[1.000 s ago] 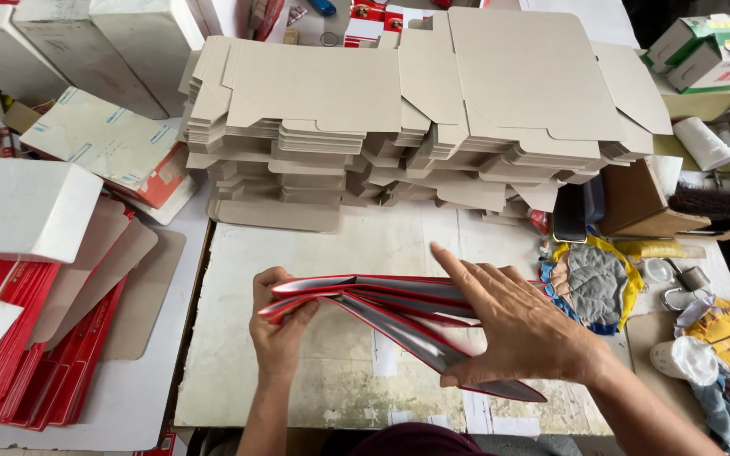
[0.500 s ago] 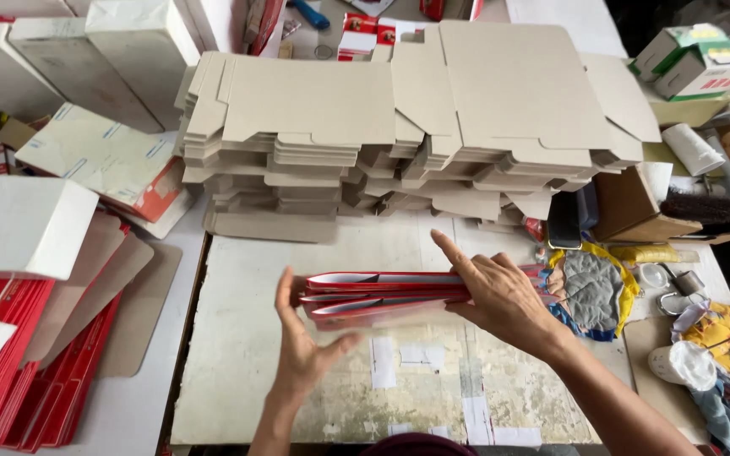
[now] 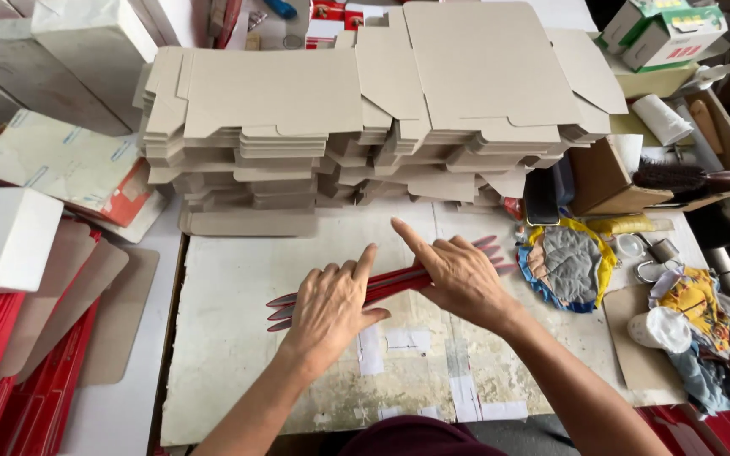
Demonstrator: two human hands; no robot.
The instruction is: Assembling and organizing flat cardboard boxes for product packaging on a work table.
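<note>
Both hands flat, fingers spread: L hand (image 3: 329, 306) & R hand (image 3: 460, 276) pressing red card (image 3: 394, 282) on board (image 3: 230, 338).

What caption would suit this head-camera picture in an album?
Both hands, left hand and right hand, press flat on a red folded card piece before stacks of grey die-cut cardboard blanks.

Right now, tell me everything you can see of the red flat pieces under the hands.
The red flat pieces are thin glossy sheets, seemingly card, stacked and seen nearly edge-on, with pale undersides showing between layers. They lie slanted on the worn white board, their ends fanned apart at lower left and upper right. The left hand and right hand press flat on them, covering the middle.
</note>
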